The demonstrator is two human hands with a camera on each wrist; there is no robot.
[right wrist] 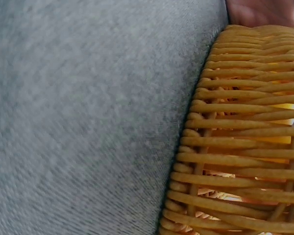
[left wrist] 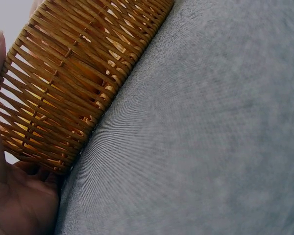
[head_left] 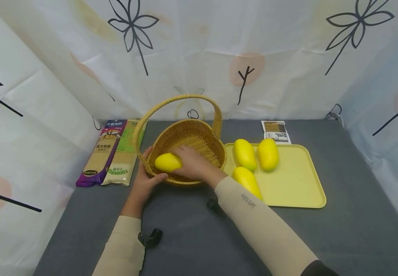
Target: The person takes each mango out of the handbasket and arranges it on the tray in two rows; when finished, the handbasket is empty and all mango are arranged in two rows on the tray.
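Note:
A wicker basket [head_left: 199, 132] with a tall arched handle stands near the back of the table. My left hand [head_left: 145, 182] grips its left side, with the thumb over the near rim; in the left wrist view the palm [left wrist: 22, 200] lies against the weave. Inside the basket, my right hand [head_left: 190, 163] holds a yellow mango [head_left: 167, 162] by its right end, at the left part of the bowl. The basket wall [right wrist: 250, 132] hides most of that hand in the right wrist view, and yellow shows through the gaps.
Right of the basket lies a pale yellow tray [head_left: 295, 180] bearing three mangoes [head_left: 268, 154]; my right forearm partly covers the nearest. A small packet [head_left: 276, 131] sits behind the tray. Two noodle packs, one purple [head_left: 104, 153] and one green [head_left: 124, 153], lie at left.

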